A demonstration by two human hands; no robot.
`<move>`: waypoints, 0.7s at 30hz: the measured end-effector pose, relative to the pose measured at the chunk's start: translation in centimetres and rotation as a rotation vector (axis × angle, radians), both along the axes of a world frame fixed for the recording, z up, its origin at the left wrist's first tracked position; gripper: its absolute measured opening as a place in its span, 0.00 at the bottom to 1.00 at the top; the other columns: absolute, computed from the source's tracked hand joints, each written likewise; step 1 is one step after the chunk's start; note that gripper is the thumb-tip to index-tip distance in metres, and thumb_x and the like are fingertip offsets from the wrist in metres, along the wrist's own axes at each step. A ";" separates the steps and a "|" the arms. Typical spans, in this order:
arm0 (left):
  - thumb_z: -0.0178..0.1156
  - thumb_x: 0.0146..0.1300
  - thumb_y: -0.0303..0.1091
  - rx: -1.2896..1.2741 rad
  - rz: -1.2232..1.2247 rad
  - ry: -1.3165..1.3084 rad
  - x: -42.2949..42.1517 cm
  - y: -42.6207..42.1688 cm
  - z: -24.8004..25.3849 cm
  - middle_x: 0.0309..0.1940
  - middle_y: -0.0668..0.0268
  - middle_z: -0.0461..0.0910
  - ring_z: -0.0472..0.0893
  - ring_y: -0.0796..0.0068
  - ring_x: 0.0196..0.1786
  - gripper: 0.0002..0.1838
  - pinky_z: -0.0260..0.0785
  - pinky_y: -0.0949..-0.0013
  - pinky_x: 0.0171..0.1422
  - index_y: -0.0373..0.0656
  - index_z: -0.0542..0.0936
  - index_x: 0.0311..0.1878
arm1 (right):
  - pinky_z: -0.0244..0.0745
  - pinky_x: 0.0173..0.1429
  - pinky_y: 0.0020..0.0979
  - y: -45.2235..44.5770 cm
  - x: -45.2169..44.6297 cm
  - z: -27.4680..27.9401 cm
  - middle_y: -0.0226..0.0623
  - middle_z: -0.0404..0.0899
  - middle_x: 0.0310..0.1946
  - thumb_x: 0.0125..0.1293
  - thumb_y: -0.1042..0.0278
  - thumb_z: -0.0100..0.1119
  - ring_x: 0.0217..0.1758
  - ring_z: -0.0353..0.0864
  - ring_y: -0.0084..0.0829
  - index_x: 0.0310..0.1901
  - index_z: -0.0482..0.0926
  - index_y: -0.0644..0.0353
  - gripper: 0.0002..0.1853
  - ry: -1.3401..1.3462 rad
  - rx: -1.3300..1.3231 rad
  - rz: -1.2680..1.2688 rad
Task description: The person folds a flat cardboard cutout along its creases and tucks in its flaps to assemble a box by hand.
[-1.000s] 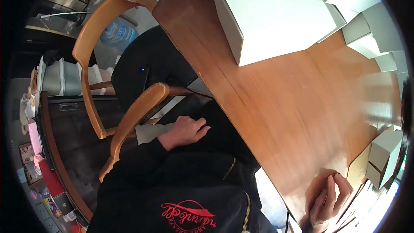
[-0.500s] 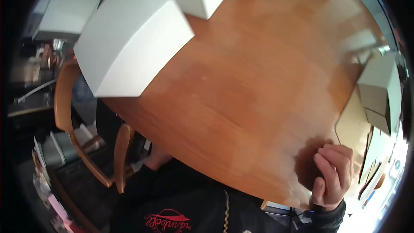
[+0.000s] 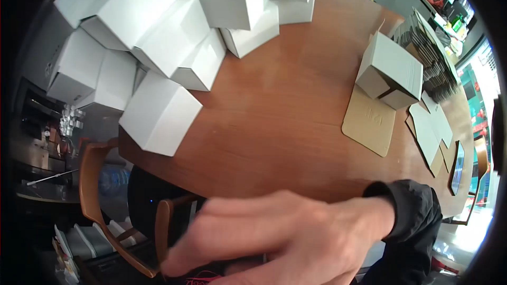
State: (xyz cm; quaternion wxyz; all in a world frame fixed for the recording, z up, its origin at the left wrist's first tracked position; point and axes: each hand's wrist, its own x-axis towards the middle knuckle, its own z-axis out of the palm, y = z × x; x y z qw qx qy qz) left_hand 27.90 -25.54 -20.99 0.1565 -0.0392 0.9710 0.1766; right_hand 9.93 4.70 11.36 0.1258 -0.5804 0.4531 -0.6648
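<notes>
My right hand (image 3: 296, 229) reaches from the right across the bottom of the head view, close to the camera and slightly blurred. Its back faces up, and its fingers are loosely bent and apart, pointing left; nothing shows in them. The lower part of the hand is cut off by the picture's edge. Beyond it, a single white box (image 3: 161, 113) stands at the table's near left edge, apart from my fingers. My left hand is not in view.
Several white boxes (image 3: 153, 18) are piled at the back left of the wooden table (image 3: 274, 121). At right are a part-folded box (image 3: 393, 68), a brown cardboard flap (image 3: 369, 121), stacked flat cardboard (image 3: 430, 55) and a phone (image 3: 458, 169). A wooden chair (image 3: 90, 190) stands left.
My right hand has lifted off the table's right side and swung left in front of my body. The view has tilted up, showing more of the box pile and the far room.
</notes>
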 end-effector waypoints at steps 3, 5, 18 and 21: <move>0.62 0.72 0.41 0.007 0.012 0.019 -0.4 0.2 0.7 0.32 0.52 0.88 0.84 0.45 0.30 0.14 0.76 0.53 0.38 0.38 0.84 0.44 | 0.78 0.67 0.38 -1.2 0.3 1.7 0.52 0.82 0.62 0.77 0.54 0.61 0.62 0.83 0.44 0.63 0.82 0.64 0.23 0.067 -0.025 0.067; 0.61 0.73 0.42 -0.003 0.022 0.011 -0.5 0.5 1.1 0.32 0.52 0.88 0.84 0.46 0.30 0.14 0.76 0.53 0.38 0.38 0.84 0.43 | 0.78 0.67 0.38 -2.1 0.6 2.3 0.52 0.82 0.62 0.77 0.53 0.61 0.62 0.83 0.44 0.63 0.82 0.64 0.24 0.088 -0.037 0.109; 0.60 0.76 0.47 0.022 0.217 -0.109 1.1 2.3 4.5 0.32 0.56 0.87 0.85 0.50 0.30 0.16 0.77 0.52 0.39 0.43 0.82 0.41 | 0.80 0.62 0.36 -3.0 0.0 0.5 0.53 0.82 0.61 0.77 0.52 0.61 0.59 0.85 0.43 0.65 0.79 0.64 0.25 0.019 0.099 0.271; 0.60 0.76 0.49 -0.017 0.207 0.017 2.5 1.8 3.1 0.31 0.55 0.87 0.85 0.50 0.30 0.17 0.77 0.51 0.40 0.44 0.80 0.39 | 0.80 0.62 0.36 -3.2 0.0 -0.1 0.53 0.82 0.61 0.78 0.52 0.61 0.58 0.85 0.43 0.66 0.78 0.64 0.26 0.022 0.146 0.295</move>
